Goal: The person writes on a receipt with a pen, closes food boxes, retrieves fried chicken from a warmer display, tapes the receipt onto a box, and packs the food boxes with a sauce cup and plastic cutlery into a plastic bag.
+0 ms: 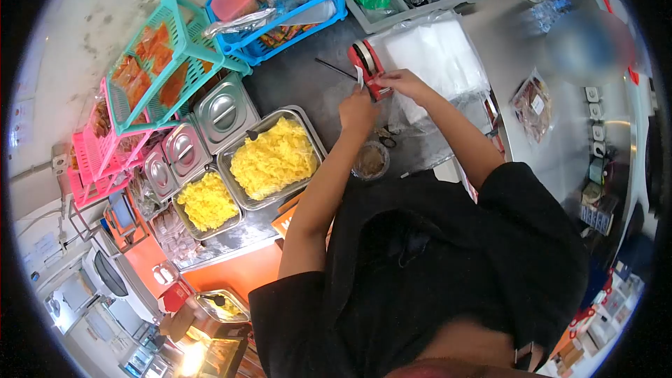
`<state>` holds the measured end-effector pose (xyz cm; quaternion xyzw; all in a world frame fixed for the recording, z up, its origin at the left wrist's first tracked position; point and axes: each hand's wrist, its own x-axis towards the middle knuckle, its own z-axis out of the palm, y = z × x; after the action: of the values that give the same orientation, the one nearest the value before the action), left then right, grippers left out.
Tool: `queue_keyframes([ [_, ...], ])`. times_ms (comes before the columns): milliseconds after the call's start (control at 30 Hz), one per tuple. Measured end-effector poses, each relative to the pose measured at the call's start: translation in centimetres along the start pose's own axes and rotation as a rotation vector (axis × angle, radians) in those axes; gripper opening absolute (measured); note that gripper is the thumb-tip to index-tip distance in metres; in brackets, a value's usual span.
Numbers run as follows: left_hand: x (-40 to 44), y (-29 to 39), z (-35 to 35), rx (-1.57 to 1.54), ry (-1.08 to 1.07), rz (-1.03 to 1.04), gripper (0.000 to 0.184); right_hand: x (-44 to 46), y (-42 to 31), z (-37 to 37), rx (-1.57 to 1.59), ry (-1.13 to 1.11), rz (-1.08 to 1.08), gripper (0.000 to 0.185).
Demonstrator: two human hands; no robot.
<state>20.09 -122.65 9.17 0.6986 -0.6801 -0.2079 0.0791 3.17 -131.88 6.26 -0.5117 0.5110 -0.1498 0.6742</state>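
A red tape dispenser [367, 63] with a pale roll of tape stands on the dark metal counter. My left hand [358, 110] is closed at its near left side, and a small white strip of tape [360, 75] shows at the fingertips. My right hand [407, 85] comes from the right, its fingers bent and closed on the dispenser's near end. A thin dark rod [333, 67] lies on the counter left of the dispenser. Below my hands are a pair of black-handled scissors [386, 138] and a small clear tub [371, 161] with brown contents.
White plastic bags [435, 56] lie right of the dispenser. Metal pans of yellow food [273, 159] and lidded pans [224, 110] stand left. Teal [164, 63], pink and blue baskets [276, 24] line the wall. A packed food bag [533, 106] lies far right.
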Motion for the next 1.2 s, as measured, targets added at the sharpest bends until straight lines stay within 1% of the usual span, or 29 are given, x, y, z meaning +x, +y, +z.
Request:
queue_keyframes([
  [33,0.6,0.2,0.4,-0.004,-0.001,-0.022,0.050,0.2,0.3,0.1,0.039,-0.035,-0.001,0.033],
  [67,1.1,0.3,1.0,-0.008,-0.005,-0.043,0.057,0.1,0.2,0.1,0.031,-0.003,-0.002,0.032],
  [133,2.1,-0.2,2.1,-0.050,0.085,-0.055,0.062,-0.4,0.6,0.3,0.019,0.057,0.005,0.029],
  [167,2.1,-0.5,2.5,-0.068,0.132,-0.062,0.064,-1.1,1.0,0.5,0.011,0.089,-0.048,0.026],
  [233,2.0,-0.3,1.6,-0.064,0.108,-0.065,0.067,-2.7,1.8,0.8,-0.011,0.147,-0.172,0.022],
  [333,1.9,-0.7,1.4,-0.039,0.068,-0.093,0.073,-4.9,3.8,1.2,0.085,0.070,0.011,0.023],
  [433,1.7,-1.0,2.3,-0.045,0.074,-0.128,0.078,-4.2,7.1,1.6,-0.355,0.219,0.040,0.024],
  [467,1.7,-1.3,2.6,-0.052,0.089,-0.140,0.079,-4.6,7.1,1.6,-0.363,0.230,0.056,0.025],
  [533,1.3,-2.7,3.5,-0.114,0.243,-0.035,0.068,-5.1,5.6,2.4,-0.374,0.249,0.075,0.028],
  [567,0.9,-3.3,3.5,-0.143,0.317,0.014,0.063,-5.8,4.7,2.9,-0.230,0.266,0.057,0.026],
  [633,-1.2,-2.8,0.1,-0.420,0.211,-0.060,0.047,-7.8,1.9,3.4,0.059,0.295,0.022,0.024],
  [667,-2.2,-2.1,-2.0,-0.558,0.157,-0.092,0.040,-8.1,0.0,3.1,0.109,0.226,-0.004,0.025],
  [733,-5.0,-0.8,-4.5,-0.728,0.194,-0.079,0.029,-9.7,-3.2,2.6,0.216,0.096,-0.032,0.027],
  [767,-5.9,-0.2,-5.4,-0.812,0.214,-0.064,0.024,-10.6,-5.1,3.0,0.335,0.075,-0.050,0.027],
  [833,-7.3,0.9,-6.4,-0.842,0.271,-0.036,0.018,-11.6,-8.4,4.2,0.567,0.025,-0.091,0.027],
  [867,-7.9,1.3,-6.8,-0.857,0.304,-0.024,0.017,-11.7,-8.8,4.4,0.519,-0.007,-0.097,0.029],
  [933,-9.2,2.2,-7.8,-0.909,0.288,-0.013,0.016,-11.9,-9.4,4.8,0.420,-0.072,-0.107,0.034],
  [1033,-10.3,3.5,-8.6,-0.949,0.273,-0.045,0.015,-12.4,-10.4,5.8,0.403,-0.110,-0.057,0.032],
  [1067,-10.6,3.8,-8.8,-0.954,0.266,-0.063,0.015,-12.4,-10.4,6.1,0.365,-0.079,-0.078,0.030],
  [1133,-10.9,4.1,-8.6,-0.907,0.291,-0.020,0.014,-11.9,-9.9,6.5,0.291,-0.018,-0.121,0.027],
  [1167,-11.0,4.2,-8.5,-0.884,0.300,0.000,0.014,-11.6,-9.6,6.5,0.247,-0.015,-0.181,0.027],
  [1200,-11.1,4.2,-8.6,-0.912,0.253,-0.036,0.015,-11.4,-9.2,6.4,0.205,-0.011,-0.238,0.026],
])
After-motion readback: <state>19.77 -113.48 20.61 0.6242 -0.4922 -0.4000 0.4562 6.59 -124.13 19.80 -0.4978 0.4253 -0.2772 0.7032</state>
